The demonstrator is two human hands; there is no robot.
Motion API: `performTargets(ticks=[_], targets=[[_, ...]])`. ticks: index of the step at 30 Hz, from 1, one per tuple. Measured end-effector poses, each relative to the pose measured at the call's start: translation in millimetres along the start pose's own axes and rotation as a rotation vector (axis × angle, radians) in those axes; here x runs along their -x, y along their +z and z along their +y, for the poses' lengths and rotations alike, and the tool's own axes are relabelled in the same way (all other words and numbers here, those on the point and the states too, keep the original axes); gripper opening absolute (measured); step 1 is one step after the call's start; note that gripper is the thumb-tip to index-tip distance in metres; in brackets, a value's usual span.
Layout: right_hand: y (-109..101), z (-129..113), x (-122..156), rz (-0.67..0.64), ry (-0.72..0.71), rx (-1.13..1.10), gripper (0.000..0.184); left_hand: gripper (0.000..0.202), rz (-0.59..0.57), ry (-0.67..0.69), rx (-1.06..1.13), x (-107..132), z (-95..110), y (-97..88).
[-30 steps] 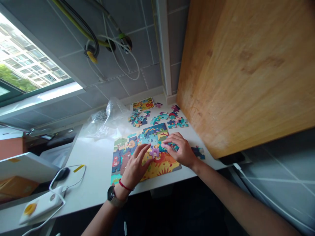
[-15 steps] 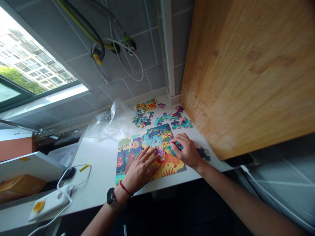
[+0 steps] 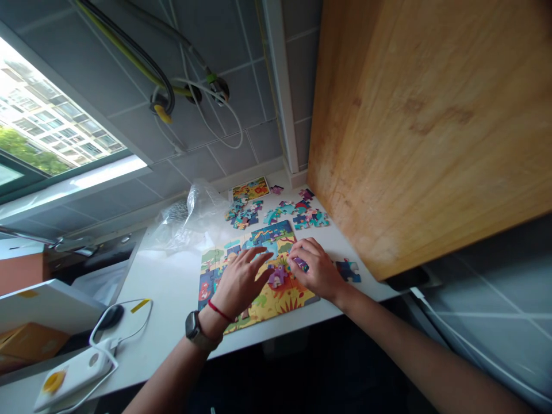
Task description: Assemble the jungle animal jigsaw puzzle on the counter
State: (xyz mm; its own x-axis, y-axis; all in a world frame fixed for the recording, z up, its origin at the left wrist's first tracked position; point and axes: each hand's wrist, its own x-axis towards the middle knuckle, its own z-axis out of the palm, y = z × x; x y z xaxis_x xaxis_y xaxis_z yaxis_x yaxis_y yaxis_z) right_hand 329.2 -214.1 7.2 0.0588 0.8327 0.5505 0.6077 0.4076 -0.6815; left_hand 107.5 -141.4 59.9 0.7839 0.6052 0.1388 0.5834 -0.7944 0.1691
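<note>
A colourful jigsaw puzzle point(image 3: 276, 302), largely joined, lies on the white tabletop. My left hand point(image 3: 244, 280) is open above its left and middle part, thumb and fingers spread, holding nothing. At the puzzle's right side my right hand point(image 3: 317, 268) is closed, its fingers curled toward the thumb around a small purple puzzle piece point(image 3: 301, 264), partly hidden by the fingers. Between the two hands a purple animal picture point(image 3: 277, 276) shows on the puzzle. Just beyond my right hand lies a dark blue puzzle piece point(image 3: 348, 271).
Loose puzzle pieces point(image 3: 245, 214) and more loose pieces point(image 3: 310, 218) lie behind the puzzle, near a small picture card point(image 3: 250, 188). Crumpled clear plastic point(image 3: 185, 215) sits at back left. A power strip point(image 3: 75, 374) with cables is front left; a wooden panel point(image 3: 414, 144) stands at right.
My left hand has lifted off the puzzle, fingers spreading. My right hand has shifted slightly left, and a purple piece now shows at its fingers. The whole view has shifted a little.
</note>
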Motion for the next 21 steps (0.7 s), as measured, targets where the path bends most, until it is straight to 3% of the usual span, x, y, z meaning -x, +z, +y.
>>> performTargets(ticks=[5,8,11,15,21], targets=[[1,0,1,-0.065,-0.09,-0.051,0.013,0.027,-0.034,0.022,0.109,-75,1,0.7],[3,0,3,-0.106,-0.14,-0.042,0.015,0.039,-0.096,0.149,0.15,-118,10,16.0],[3,-1,4,-0.096,-0.121,-0.03,0.015,0.051,-0.133,0.177,0.124,-146,18,33.9],[1,-2,2,-0.045,-0.041,-0.068,0.014,0.055,-0.119,0.137,0.121,-160,19,47.4],[-1,-3,2,-0.054,-0.001,-0.109,0.015,0.045,-0.02,0.139,0.269,-151,8,48.3]])
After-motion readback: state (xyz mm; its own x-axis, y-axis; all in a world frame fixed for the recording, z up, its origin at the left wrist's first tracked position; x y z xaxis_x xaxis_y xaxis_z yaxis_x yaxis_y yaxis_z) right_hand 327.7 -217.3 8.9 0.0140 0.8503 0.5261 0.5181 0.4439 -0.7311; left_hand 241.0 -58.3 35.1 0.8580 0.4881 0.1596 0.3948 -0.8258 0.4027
